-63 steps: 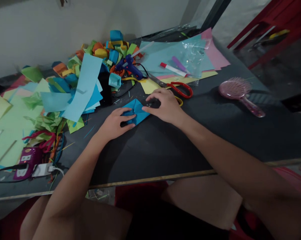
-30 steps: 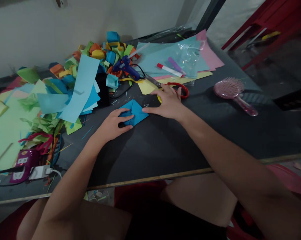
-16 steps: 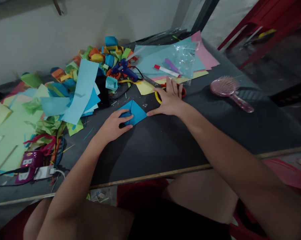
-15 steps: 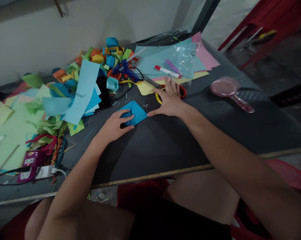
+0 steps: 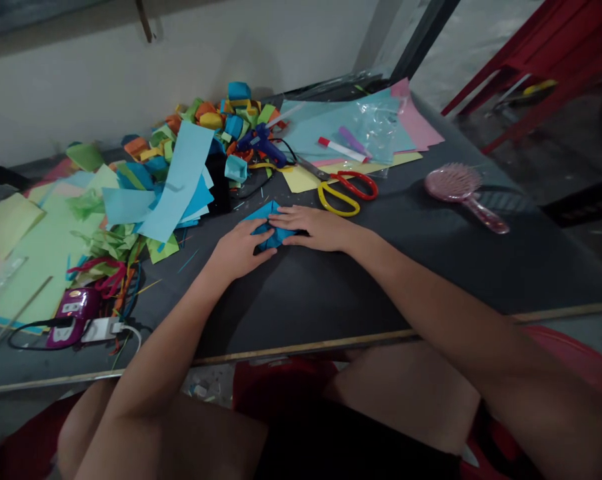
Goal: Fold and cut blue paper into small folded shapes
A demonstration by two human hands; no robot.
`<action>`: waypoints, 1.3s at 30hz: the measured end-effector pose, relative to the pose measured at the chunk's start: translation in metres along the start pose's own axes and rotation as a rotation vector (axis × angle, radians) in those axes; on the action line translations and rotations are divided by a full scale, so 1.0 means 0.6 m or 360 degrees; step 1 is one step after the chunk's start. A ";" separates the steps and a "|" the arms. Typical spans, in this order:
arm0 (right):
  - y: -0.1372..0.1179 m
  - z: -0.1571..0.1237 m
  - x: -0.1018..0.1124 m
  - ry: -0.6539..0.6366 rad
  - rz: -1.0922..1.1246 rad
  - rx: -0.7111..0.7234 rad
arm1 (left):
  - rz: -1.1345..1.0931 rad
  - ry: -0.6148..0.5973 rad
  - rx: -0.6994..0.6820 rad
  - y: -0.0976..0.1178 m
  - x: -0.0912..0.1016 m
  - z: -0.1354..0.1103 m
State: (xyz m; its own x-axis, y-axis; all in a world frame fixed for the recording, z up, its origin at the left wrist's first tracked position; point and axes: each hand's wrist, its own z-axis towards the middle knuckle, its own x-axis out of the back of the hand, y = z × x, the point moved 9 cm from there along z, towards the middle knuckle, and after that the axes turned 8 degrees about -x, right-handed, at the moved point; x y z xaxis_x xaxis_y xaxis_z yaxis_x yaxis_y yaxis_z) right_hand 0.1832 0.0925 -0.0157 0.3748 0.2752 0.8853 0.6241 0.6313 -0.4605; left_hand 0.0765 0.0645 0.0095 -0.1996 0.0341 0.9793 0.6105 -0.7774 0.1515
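A folded piece of blue paper (image 5: 281,236) lies flat on the dark table, partly covered by both hands. My left hand (image 5: 238,250) rests on its left side with thumb and fingers spread. Over the right part, my right hand (image 5: 317,228) lies flat, fingers stretched toward the left fingertips. Most of the paper's right corner is hidden beneath it. Just beyond my right hand lie scissors (image 5: 338,190) with one yellow and one red handle loop, their blades pointing away to the left.
Left of the hands are loose blue paper strips (image 5: 178,183) and a heap of folded coloured paper pieces (image 5: 211,120). A blue glue gun (image 5: 263,143), markers (image 5: 343,150) and coloured sheets lie behind. A pink hairbrush (image 5: 461,190) is at right, a purple plugged-in device (image 5: 73,317) at left.
My right hand has moved left from beside the scissors onto the blue paper, its fingers now lying over the right side. My left hand stays on the paper. The view has shifted slightly.
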 end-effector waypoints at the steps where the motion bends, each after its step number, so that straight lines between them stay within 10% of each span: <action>1: -0.001 -0.001 0.000 -0.0004 -0.0035 0.0004 | 0.0041 -0.0002 0.0005 0.002 0.001 0.000; 10: -0.014 -0.011 -0.029 -0.0055 -0.0315 -0.0242 | 0.0349 -0.0047 0.0164 0.013 0.006 0.004; 19: -0.021 -0.016 -0.030 -0.0028 -0.0331 -0.0266 | 0.0478 -0.0373 0.0300 0.103 -0.024 -0.001; 32: -0.015 -0.012 -0.028 -0.0050 -0.0157 -0.0194 | 0.0614 -0.0364 0.0434 0.103 -0.023 -0.008; 39: -0.010 -0.006 0.022 0.0411 0.0299 -0.0583 | 0.0627 -0.0275 0.0383 0.107 -0.020 -0.002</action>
State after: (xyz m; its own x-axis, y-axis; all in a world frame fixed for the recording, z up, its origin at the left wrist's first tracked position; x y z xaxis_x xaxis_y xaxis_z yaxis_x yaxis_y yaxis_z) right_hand 0.1871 0.0896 -0.0014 0.6329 0.1418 0.7611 0.7124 0.2783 -0.6442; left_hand 0.1173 0.0135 0.0071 0.1995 -0.1140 0.9732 0.7778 -0.5857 -0.2281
